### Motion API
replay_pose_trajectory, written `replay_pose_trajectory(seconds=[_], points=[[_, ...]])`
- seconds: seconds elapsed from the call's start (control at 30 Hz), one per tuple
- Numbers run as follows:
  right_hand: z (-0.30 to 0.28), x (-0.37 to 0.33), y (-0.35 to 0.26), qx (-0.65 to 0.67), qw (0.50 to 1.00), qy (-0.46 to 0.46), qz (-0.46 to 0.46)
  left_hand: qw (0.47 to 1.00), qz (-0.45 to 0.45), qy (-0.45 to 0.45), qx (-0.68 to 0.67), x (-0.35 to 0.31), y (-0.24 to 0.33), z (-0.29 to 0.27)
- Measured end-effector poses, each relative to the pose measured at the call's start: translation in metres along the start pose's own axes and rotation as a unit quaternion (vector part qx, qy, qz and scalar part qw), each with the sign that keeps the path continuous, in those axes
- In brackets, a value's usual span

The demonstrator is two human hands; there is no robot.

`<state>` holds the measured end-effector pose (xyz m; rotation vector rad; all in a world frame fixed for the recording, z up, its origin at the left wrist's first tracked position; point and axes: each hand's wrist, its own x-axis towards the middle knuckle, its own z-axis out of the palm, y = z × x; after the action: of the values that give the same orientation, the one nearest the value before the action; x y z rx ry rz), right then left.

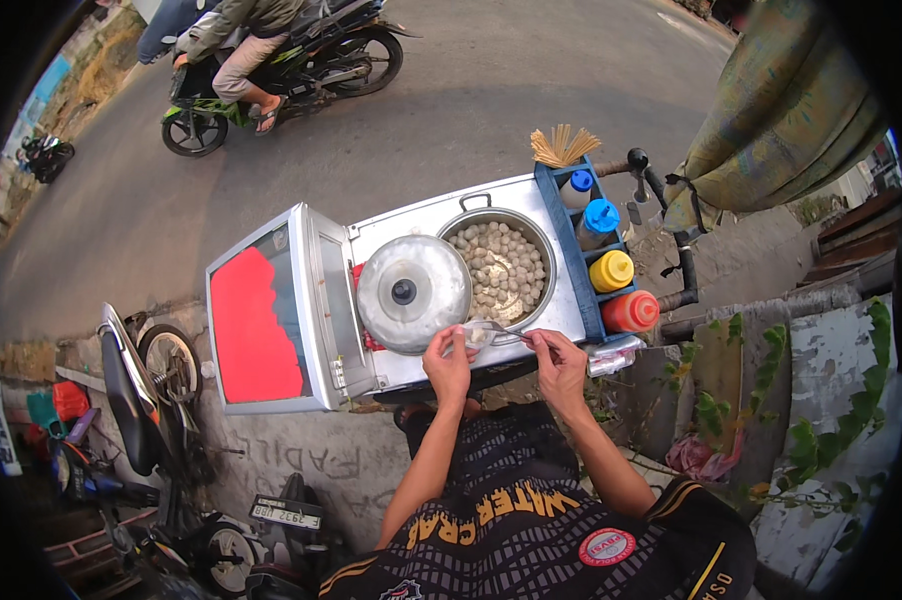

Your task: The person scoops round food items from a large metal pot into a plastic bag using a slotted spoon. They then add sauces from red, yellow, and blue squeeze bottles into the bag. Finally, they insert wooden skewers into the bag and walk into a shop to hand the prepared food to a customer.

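Observation:
My left hand [449, 365] pinches a small clear plastic bag [479, 334] with something pale inside. Close by on the right, my right hand [559, 370] grips a thin metal fork [512, 332], whose tip reaches the bag; its tines are too small to make out well. Both hands are at the near rim of a round metal pot [548, 240] that holds many greyish meatballs [493, 262]. A domed aluminium lid [411, 285] with a black knob lies left of the pot, partly against its rim.
The cart top [411, 225] carries a glass-sided case [271, 310] at left. A blue rack [563, 225] at right holds several sauce bottles [611, 270] and wooden skewers [563, 147]. Parked motorbikes [141, 400] stand lower left; a rider on a motorbike [271, 75] is on the road beyond.

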<state>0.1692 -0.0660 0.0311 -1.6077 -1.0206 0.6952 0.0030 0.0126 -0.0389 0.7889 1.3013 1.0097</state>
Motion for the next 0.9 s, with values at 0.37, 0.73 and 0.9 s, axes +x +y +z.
replay_pose_trajectory(seconds=[0.37,0.73,0.9], points=[[0.002,-0.023,-0.026,-0.104,0.978,-0.078,-0.162,0.986,-0.021,0.044,-0.159,0.012,-0.035,-0.001],[0.013,0.064,0.013,-0.11,0.983,0.105,-0.101,0.999,0.028,0.015,-0.005,-0.004,-0.007,0.008],[0.041,0.157,0.086,-0.22,0.945,-0.033,-0.238,1.0,0.023,-0.018,0.007,-0.013,0.003,0.011]])
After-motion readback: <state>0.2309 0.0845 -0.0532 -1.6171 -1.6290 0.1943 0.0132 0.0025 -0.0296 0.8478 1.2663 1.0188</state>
